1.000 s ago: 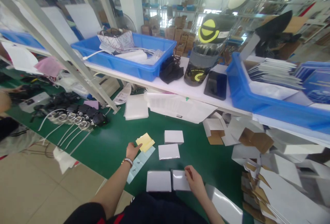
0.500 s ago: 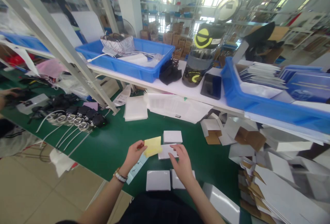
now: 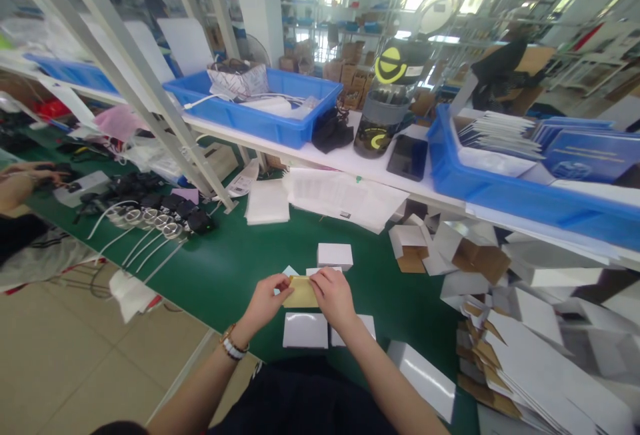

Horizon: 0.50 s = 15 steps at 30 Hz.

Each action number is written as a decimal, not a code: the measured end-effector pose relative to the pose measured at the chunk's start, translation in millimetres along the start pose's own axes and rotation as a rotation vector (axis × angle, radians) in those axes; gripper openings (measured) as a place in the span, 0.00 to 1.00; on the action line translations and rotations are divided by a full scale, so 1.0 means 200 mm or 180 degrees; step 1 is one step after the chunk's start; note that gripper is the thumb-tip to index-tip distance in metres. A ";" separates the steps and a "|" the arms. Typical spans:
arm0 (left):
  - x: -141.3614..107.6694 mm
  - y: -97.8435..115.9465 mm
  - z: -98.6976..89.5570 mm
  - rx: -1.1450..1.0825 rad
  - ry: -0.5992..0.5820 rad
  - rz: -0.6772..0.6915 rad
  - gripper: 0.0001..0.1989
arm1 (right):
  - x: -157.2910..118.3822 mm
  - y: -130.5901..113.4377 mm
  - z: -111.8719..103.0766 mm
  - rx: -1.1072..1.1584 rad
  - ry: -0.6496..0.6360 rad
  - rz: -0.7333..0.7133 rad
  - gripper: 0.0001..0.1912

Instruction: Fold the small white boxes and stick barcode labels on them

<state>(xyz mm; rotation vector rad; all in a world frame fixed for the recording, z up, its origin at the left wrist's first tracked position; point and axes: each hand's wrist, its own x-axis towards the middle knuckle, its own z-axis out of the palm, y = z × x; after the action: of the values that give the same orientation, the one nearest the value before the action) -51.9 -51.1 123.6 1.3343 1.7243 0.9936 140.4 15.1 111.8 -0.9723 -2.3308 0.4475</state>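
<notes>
Between my two hands is a yellow slip of paper [image 3: 301, 293], held by its upper corners over the green table. My left hand [image 3: 270, 300] pinches its left corner, and my right hand [image 3: 334, 296] pinches the right one. Behind the slip a light blue paper [image 3: 289, 271] shows only in part. A small white box [image 3: 335, 255] lies just beyond my right hand, with another white box [image 3: 315, 271] mostly hidden behind the fingers. Nearer to me lie two white boxes, one on the left [image 3: 306, 330] and one [image 3: 367, 327] partly under my right forearm.
A heap of white cartons [image 3: 540, 348] fills the right side. Black devices with white cables [image 3: 160, 215] lie to the left. Blue bins [image 3: 300, 131], a bottle [image 3: 380, 115] and a phone [image 3: 407, 157] stand on the shelf [image 3: 375, 169]. Another person's hand [image 3: 30, 178] is at far left.
My right hand has moved left from above the white box and taken the yellow slip's right corner. The slip now hangs between both hands, lower and tilted. The view has shifted slightly.
</notes>
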 end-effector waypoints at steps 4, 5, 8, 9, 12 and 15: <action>-0.03 -0.05 0.04 -0.0350 0.0097 -0.0528 0.10 | -0.08 -0.03 0.00 -0.0105 0.0047 -0.0186 0.14; -0.04 -0.07 0.05 -0.0419 0.0107 -0.0621 0.11 | -0.10 -0.04 0.01 -0.0106 0.0043 -0.0232 0.14; -0.07 -0.11 0.10 -0.0662 0.0067 -0.0832 0.12 | -0.19 -0.07 0.02 -0.0036 0.0030 -0.0311 0.15; -0.08 -0.13 0.11 -0.0752 0.0044 -0.0891 0.12 | -0.22 -0.07 0.03 0.0015 0.0036 -0.0302 0.15; -0.10 -0.17 0.13 -0.0995 0.0058 -0.1030 0.14 | -0.31 -0.07 0.06 0.0245 0.0154 -0.0072 0.12; -0.11 -0.21 0.11 -0.1109 0.0234 -0.1097 0.15 | -0.38 -0.04 0.09 0.0506 0.0377 0.0424 0.09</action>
<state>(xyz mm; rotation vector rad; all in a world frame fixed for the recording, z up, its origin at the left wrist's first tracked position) -44.7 -76.3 78.8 0.7591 1.6682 1.0881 168.5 -47.6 74.1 -1.0510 -2.0986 0.6019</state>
